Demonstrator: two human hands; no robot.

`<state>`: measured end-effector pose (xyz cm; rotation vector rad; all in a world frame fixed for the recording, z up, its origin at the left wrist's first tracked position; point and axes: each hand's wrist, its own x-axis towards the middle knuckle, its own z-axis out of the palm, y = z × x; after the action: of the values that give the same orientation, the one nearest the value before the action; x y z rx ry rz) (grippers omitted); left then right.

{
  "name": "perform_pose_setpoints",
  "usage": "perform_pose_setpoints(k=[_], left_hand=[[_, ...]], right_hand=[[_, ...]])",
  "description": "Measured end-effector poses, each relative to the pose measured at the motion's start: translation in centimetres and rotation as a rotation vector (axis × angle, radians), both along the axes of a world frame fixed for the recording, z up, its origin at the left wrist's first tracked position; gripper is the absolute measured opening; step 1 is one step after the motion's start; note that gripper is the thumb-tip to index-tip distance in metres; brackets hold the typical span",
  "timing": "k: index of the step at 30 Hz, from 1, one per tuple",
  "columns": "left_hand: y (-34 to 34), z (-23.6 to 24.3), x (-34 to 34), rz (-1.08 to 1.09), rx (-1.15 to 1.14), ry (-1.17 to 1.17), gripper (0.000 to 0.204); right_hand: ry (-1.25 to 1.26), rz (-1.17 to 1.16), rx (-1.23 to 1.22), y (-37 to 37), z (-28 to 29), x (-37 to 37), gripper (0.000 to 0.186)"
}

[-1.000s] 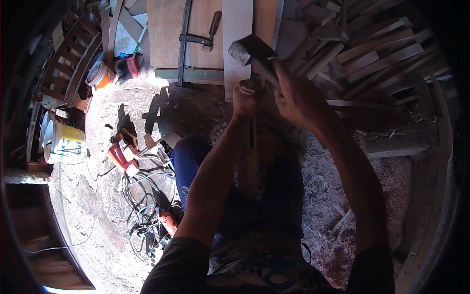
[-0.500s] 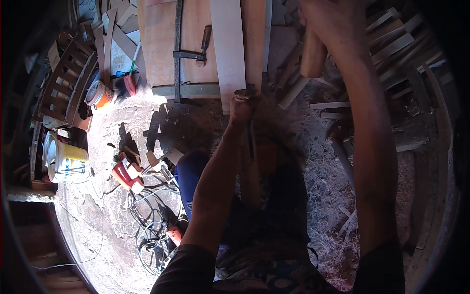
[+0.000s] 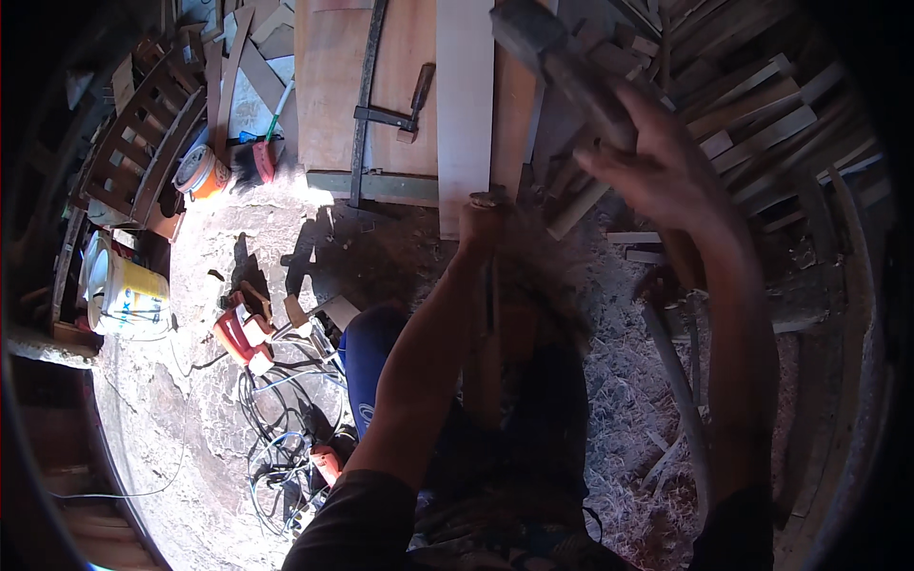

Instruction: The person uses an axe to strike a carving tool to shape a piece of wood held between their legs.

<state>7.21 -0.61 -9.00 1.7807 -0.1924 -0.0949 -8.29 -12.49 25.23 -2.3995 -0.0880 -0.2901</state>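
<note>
My left hand (image 3: 481,228) is closed round the handle of a chisel (image 3: 491,290). Its flat butt shows above my fist, and the narrow dark blade points down toward a piece of wood (image 3: 483,381) between my legs. Shadow hides the blade's tip. Up and to the right, my right hand (image 3: 657,167) grips the handle of a mallet (image 3: 528,38), slightly blurred. The mallet's blocky head is raised at the top of the view, apart from the chisel.
Ahead lie a plywood panel (image 3: 324,95), a long pale board (image 3: 465,105) and a bar clamp (image 3: 369,109). Offcuts (image 3: 752,105) are heaped at right, above wood shavings (image 3: 619,409). Power tools (image 3: 243,333), tangled cables (image 3: 276,409) and buckets (image 3: 133,297) stand at left.
My right hand has come lower, and the mallet has tilted so its head now shows at the top. My left hand keeps its grip on the chisel. The whole view has shifted slightly.
</note>
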Motion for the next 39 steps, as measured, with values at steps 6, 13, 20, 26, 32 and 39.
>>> perform_pose_setpoints(k=[6, 13, 20, 26, 32, 39], left_hand=[[-4.5, 0.3, -2.1, -0.063, -0.201, 0.079, 0.034], [-1.3, -0.7, -3.2, -0.011, -0.154, -0.015, 0.024], [-2.1, 1.9, -6.3, -0.033, -0.144, -0.002, 0.016], [-2.8, -7.4, 3.3, -0.033, 0.264, -0.472, 0.006], [-3.7, -1.2, -5.3, -0.065, 0.047, -0.245, 0.004], [7.7, 7.1, -17.4, -0.720, -0.483, -0.028, 0.018]], right_hand=[[-0.586, -0.448, 0.142, -3.7, -1.2, 9.0, 0.041], [0.483, 0.135, -0.384, -3.9, -16.7, 4.1, 0.045], [0.276, 0.011, -0.023, -5.6, -8.4, 1.7, 0.042], [-0.194, -0.443, -0.012, -1.6, -7.9, 10.2, 0.045], [0.478, 0.046, -0.331, -5.3, -21.1, 3.3, 0.054], [0.297, -0.203, 0.421, -1.8, -26.7, -8.2, 0.069]])
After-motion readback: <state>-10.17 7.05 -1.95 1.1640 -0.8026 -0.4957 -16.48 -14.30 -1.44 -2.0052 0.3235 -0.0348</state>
